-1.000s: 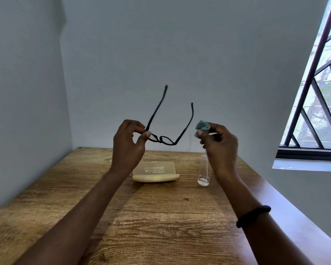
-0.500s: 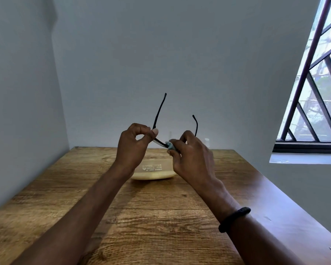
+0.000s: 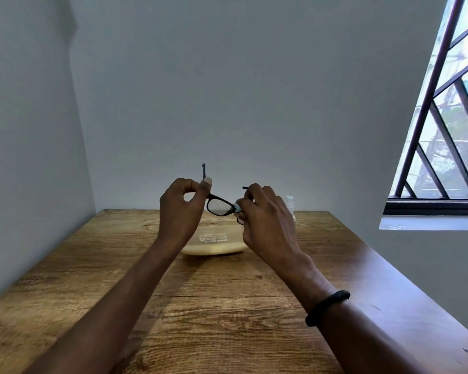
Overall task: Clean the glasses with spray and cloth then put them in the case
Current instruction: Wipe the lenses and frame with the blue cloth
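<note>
Black-framed glasses (image 3: 219,205) are held in the air above the far middle of the wooden table (image 3: 200,306). My left hand (image 3: 180,211) pinches the frame's left corner between thumb and forefinger, and one temple arm sticks up behind it. My right hand (image 3: 265,222) pinches a small pale blue cloth (image 3: 237,208) against the right lens, which is mostly hidden by the fingers. A cream glasses case (image 3: 214,244) lies open on the table under the hands. The small clear spray bottle (image 3: 290,203) stands behind my right hand, mostly hidden.
Grey walls close the table at the left and back. A barred window (image 3: 443,130) with a sill is at the right. I wear a black band (image 3: 327,307) on the right wrist.
My right hand brought the cloth from beside the glasses onto the right lens. Both hands and the glasses have come lower, and the frame has turned so one lens faces me.
</note>
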